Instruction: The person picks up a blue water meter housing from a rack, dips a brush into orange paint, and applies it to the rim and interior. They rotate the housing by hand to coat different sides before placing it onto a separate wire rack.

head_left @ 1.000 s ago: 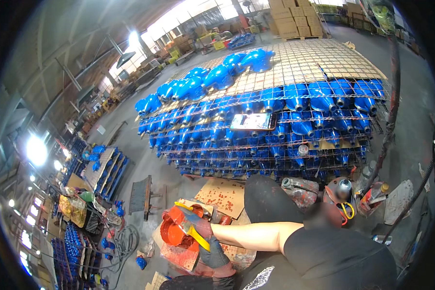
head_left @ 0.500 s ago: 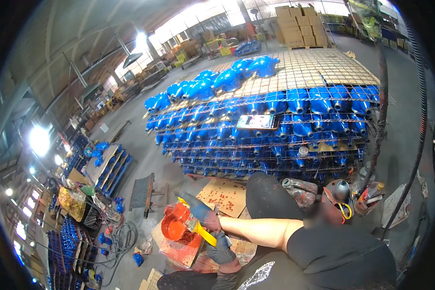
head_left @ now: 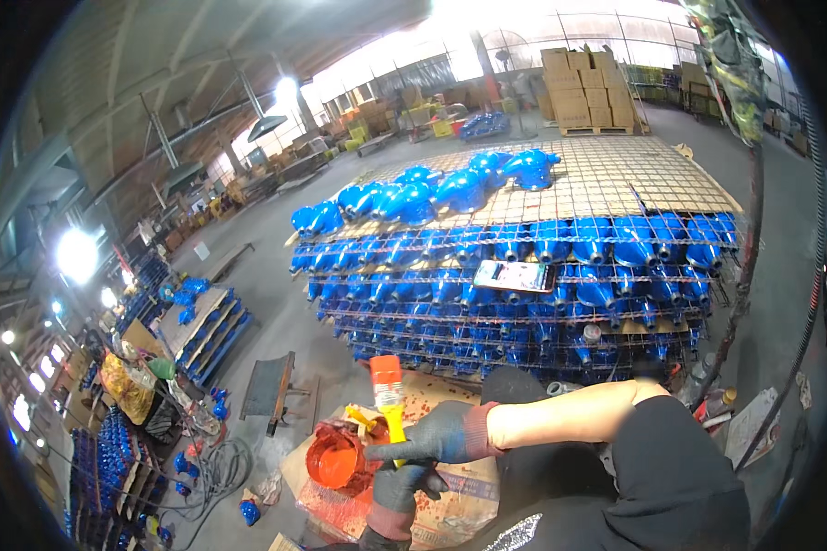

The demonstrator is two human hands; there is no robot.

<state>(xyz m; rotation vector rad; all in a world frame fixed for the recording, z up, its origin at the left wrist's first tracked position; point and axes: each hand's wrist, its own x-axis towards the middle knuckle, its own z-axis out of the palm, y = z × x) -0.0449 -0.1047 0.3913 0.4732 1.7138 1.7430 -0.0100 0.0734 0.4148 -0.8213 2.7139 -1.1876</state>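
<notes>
A paintbrush with a yellow handle stands nearly upright, its bristle end coated in orange-red paint. My right hand, in a dark grey glove, is closed round the handle, one finger crossing it. Just below, my left hand, in a matching glove, is closed at the handle's lower end; its grip is partly hidden. Left of the hands sits a paint pot holding orange-red paint, its rim caked with it. A second yellow handle shows at the pot's far rim. The pot rests on paint-stained cardboard.
Ahead stands a wide stack of wire-mesh racks loaded with blue castings. A phone leans on its front. A low bench and coiled hoses lie to the left. Cables hang at the right.
The paintbrush has come out of the pot and turned bristles up. My right hand has left the pot's rim and moved to the brush handle. The view has shifted slightly.
</notes>
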